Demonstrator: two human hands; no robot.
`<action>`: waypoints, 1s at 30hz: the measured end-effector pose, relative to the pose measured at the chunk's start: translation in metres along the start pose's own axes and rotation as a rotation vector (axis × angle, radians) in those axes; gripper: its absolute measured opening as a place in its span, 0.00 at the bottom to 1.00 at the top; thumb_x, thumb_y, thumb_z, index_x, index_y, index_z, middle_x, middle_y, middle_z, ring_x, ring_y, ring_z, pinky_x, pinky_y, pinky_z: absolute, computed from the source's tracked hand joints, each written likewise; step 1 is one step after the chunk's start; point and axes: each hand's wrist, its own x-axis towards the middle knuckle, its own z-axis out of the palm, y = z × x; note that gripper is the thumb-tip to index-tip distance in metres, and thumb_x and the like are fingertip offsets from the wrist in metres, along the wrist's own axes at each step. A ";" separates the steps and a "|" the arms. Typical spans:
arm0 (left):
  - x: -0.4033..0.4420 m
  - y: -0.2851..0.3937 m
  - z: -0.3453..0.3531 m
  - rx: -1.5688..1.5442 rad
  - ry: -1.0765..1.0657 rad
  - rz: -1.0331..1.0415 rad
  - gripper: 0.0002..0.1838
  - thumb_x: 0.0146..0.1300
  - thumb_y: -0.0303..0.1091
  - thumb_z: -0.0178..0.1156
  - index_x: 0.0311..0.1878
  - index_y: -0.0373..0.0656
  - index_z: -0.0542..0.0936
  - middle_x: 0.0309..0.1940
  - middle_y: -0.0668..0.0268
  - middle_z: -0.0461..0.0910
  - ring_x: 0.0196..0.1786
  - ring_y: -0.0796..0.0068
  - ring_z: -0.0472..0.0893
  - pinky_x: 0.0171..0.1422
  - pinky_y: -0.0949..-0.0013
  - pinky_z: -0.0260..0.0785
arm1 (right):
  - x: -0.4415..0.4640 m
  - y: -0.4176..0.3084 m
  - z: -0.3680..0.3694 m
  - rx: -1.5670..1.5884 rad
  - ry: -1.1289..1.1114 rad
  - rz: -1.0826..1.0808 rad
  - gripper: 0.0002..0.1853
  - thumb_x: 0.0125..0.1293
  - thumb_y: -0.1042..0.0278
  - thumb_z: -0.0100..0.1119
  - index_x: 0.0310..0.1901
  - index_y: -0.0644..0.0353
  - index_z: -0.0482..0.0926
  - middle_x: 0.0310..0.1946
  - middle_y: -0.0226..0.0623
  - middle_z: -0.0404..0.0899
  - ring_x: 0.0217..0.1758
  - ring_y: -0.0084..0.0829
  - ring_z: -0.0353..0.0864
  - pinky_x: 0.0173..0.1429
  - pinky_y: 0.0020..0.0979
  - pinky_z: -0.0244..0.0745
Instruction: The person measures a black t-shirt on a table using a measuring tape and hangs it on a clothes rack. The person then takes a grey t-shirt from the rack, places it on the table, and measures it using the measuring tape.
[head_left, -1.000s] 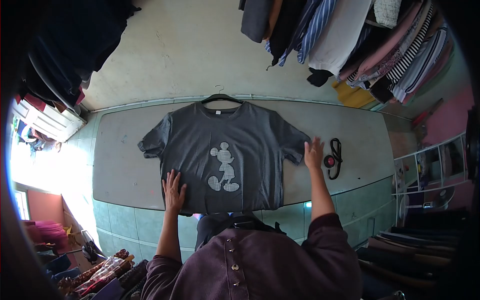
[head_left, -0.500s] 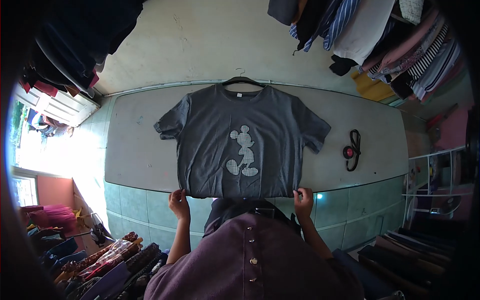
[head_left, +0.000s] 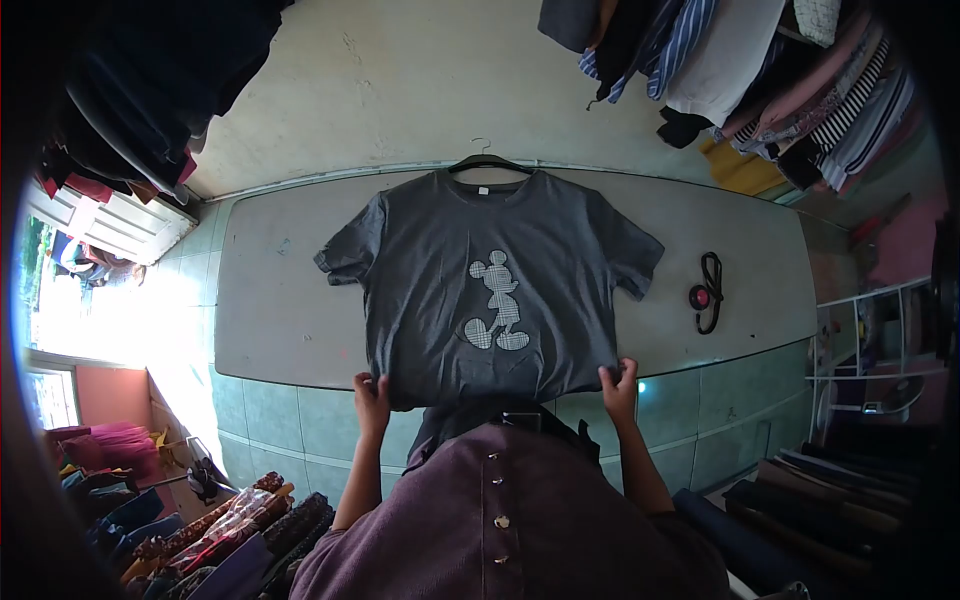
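A dark grey T-shirt [head_left: 430,270] with a checked mouse figure lies spread on the pale table [head_left: 270,290], its lower part hanging at the front edge. At its neck is a black hanger [head_left: 490,160] with a metal hook. My left hand [head_left: 371,400] pinches the shirt's lower left side. On the lower right side, my right hand [head_left: 619,385] grips the cloth between thumb and fingers. A black cord with a round red-centred piece [head_left: 700,297] rests on the table to the right of the shirt.
Clothes [head_left: 740,60] hang at the upper right and dark garments [head_left: 180,60] at the upper left. Folded cloth [head_left: 220,520] is stacked at the lower left, more [head_left: 810,510] at the lower right. A white rack [head_left: 860,340] stands at the right.
Both hands have come from resting flat near the shirt to holding its lower sides. Since the middle frame the lower edge has bunched slightly. The view has shifted.
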 end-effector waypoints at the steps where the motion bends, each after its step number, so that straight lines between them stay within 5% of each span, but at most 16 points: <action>1: -0.003 0.008 -0.001 0.099 0.016 0.081 0.14 0.58 0.38 0.57 0.37 0.37 0.68 0.21 0.59 0.72 0.25 0.65 0.73 0.32 0.64 0.64 | -0.002 -0.005 0.002 -0.001 -0.001 -0.003 0.18 0.58 0.65 0.56 0.46 0.64 0.64 0.37 0.47 0.73 0.39 0.38 0.74 0.43 0.34 0.67; 5: -0.001 -0.017 0.002 0.275 0.094 0.125 0.14 0.54 0.36 0.61 0.35 0.36 0.71 0.21 0.58 0.73 0.25 0.64 0.74 0.32 0.65 0.65 | -0.012 -0.006 0.001 -0.161 0.086 -0.017 0.22 0.50 0.67 0.62 0.45 0.65 0.65 0.34 0.55 0.73 0.34 0.43 0.76 0.39 0.35 0.69; 7: 0.001 -0.008 -0.004 0.049 0.057 -0.110 0.12 0.54 0.34 0.60 0.34 0.35 0.73 0.23 0.61 0.74 0.26 0.71 0.74 0.33 0.68 0.65 | -0.007 0.012 -0.009 -0.188 -0.087 0.187 0.18 0.51 0.68 0.62 0.41 0.66 0.69 0.34 0.48 0.75 0.33 0.34 0.76 0.37 0.31 0.69; 8: 0.004 -0.029 -0.002 -0.335 0.029 -0.124 0.09 0.56 0.32 0.59 0.34 0.36 0.74 0.25 0.68 0.75 0.28 0.81 0.72 0.33 0.74 0.65 | -0.002 0.021 -0.015 0.058 -0.133 0.301 0.12 0.53 0.68 0.61 0.36 0.66 0.72 0.32 0.37 0.76 0.32 0.24 0.75 0.36 0.27 0.68; 9: 0.006 -0.023 -0.004 -0.690 0.007 -0.231 0.05 0.59 0.30 0.57 0.33 0.39 0.75 0.25 0.73 0.74 0.29 0.87 0.69 0.34 0.79 0.62 | 0.001 0.003 -0.017 0.057 -0.131 0.301 0.12 0.53 0.68 0.61 0.36 0.66 0.72 0.32 0.37 0.76 0.32 0.24 0.75 0.36 0.27 0.68; 11: 0.005 -0.011 -0.017 -0.861 -0.039 -0.380 0.03 0.59 0.30 0.57 0.33 0.41 0.75 0.26 0.75 0.73 0.28 0.87 0.68 0.34 0.81 0.62 | 0.008 -0.029 -0.024 0.665 -0.003 0.339 0.05 0.57 0.71 0.57 0.33 0.62 0.73 0.24 0.24 0.72 0.26 0.17 0.67 0.31 0.22 0.63; 12: 0.006 -0.020 -0.018 -0.862 -0.041 -0.379 0.03 0.59 0.30 0.57 0.33 0.41 0.75 0.26 0.75 0.73 0.28 0.87 0.68 0.34 0.81 0.62 | 0.009 -0.025 -0.027 0.614 -0.007 0.355 0.06 0.55 0.70 0.58 0.30 0.63 0.73 0.21 0.24 0.71 0.24 0.16 0.65 0.30 0.21 0.62; 13: 0.005 -0.035 -0.020 -0.696 -0.105 -0.316 0.04 0.57 0.30 0.58 0.33 0.40 0.74 0.25 0.73 0.74 0.28 0.84 0.71 0.34 0.79 0.63 | 0.009 -0.018 -0.031 0.614 -0.004 0.354 0.06 0.55 0.70 0.58 0.30 0.63 0.73 0.21 0.24 0.71 0.24 0.16 0.65 0.30 0.21 0.62; 15: 0.005 -0.034 -0.022 -0.532 -0.168 -0.249 0.05 0.56 0.30 0.59 0.33 0.39 0.74 0.25 0.71 0.75 0.27 0.81 0.73 0.35 0.76 0.65 | 0.006 -0.002 -0.036 0.047 -0.090 0.182 0.07 0.54 0.71 0.59 0.31 0.65 0.73 0.22 0.26 0.72 0.25 0.16 0.67 0.31 0.21 0.63; 17: 0.002 -0.020 -0.024 0.116 -0.153 -0.057 0.08 0.52 0.28 0.60 0.33 0.38 0.73 0.24 0.64 0.76 0.28 0.69 0.77 0.35 0.69 0.67 | 0.004 0.010 -0.036 0.022 -0.124 0.214 0.09 0.52 0.71 0.60 0.32 0.65 0.73 0.22 0.29 0.73 0.25 0.18 0.68 0.31 0.23 0.64; 18: 0.001 -0.029 -0.023 0.156 -0.140 0.011 0.13 0.47 0.27 0.61 0.37 0.37 0.72 0.24 0.59 0.76 0.27 0.61 0.77 0.34 0.63 0.68 | 0.002 0.015 -0.035 -0.054 -0.097 0.202 0.09 0.51 0.72 0.61 0.32 0.65 0.73 0.22 0.31 0.74 0.25 0.19 0.68 0.31 0.24 0.64; 22: -0.003 -0.014 -0.024 0.169 -0.208 -0.054 0.18 0.46 0.27 0.61 0.42 0.38 0.70 0.31 0.57 0.76 0.34 0.60 0.77 0.40 0.62 0.67 | 0.006 0.019 -0.031 -0.200 0.011 0.102 0.13 0.46 0.73 0.63 0.35 0.63 0.72 0.24 0.35 0.73 0.27 0.27 0.72 0.33 0.28 0.67; 24: 0.000 0.005 -0.018 0.328 -0.046 -0.039 0.24 0.45 0.28 0.60 0.48 0.38 0.67 0.42 0.53 0.72 0.45 0.57 0.73 0.49 0.60 0.64 | 0.017 -0.004 -0.026 -0.260 0.038 0.072 0.14 0.46 0.73 0.63 0.36 0.63 0.72 0.26 0.36 0.73 0.29 0.30 0.73 0.34 0.29 0.68; 26: 0.013 0.035 -0.007 0.364 -0.004 0.090 0.25 0.46 0.28 0.60 0.50 0.38 0.66 0.45 0.52 0.69 0.50 0.55 0.69 0.53 0.59 0.60 | 0.045 -0.035 -0.006 -0.366 0.229 -0.315 0.14 0.48 0.74 0.62 0.37 0.62 0.72 0.30 0.38 0.71 0.34 0.33 0.73 0.39 0.30 0.69; 30: 0.060 0.072 0.025 0.346 -0.017 0.373 0.29 0.52 0.34 0.58 0.58 0.40 0.62 0.56 0.52 0.63 0.59 0.54 0.62 0.62 0.57 0.53 | 0.105 -0.085 0.062 -0.043 -0.073 -0.439 0.13 0.48 0.78 0.58 0.38 0.61 0.73 0.34 0.42 0.73 0.42 0.42 0.72 0.46 0.35 0.67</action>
